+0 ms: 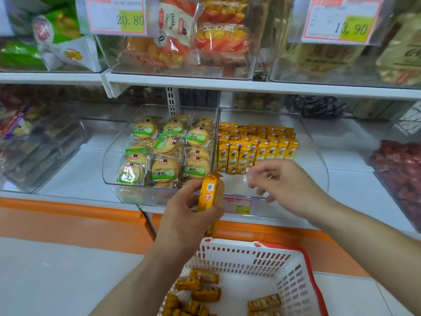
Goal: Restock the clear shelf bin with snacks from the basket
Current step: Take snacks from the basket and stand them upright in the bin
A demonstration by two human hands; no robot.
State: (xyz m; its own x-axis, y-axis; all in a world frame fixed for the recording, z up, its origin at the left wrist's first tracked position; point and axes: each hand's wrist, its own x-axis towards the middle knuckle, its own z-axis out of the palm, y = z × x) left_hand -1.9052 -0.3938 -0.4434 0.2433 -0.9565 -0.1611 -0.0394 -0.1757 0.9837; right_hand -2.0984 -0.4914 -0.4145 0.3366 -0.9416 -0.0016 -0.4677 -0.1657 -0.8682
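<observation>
A clear shelf bin [319,156] holds upright rows of yellow snack packs [255,147] in its back left part. My left hand [186,213] grips a stack of the same yellow snack packs [210,195] just in front of the bin's front edge. To the right, my right hand [280,181] hovers over the bin's bare front floor, fingers loosely spread and holding nothing. Below, a white basket with a red rim [296,277] contains several loose yellow packs [200,283].
A neighbouring clear bin [109,160] on the left is filled with round biscuits in green-labelled wrappers [166,151]. More clear bins of snacks sit on the shelf above, with price tags [116,17]. An orange shelf edge [68,213] runs below the bins. Red sweets [401,169] lie far right.
</observation>
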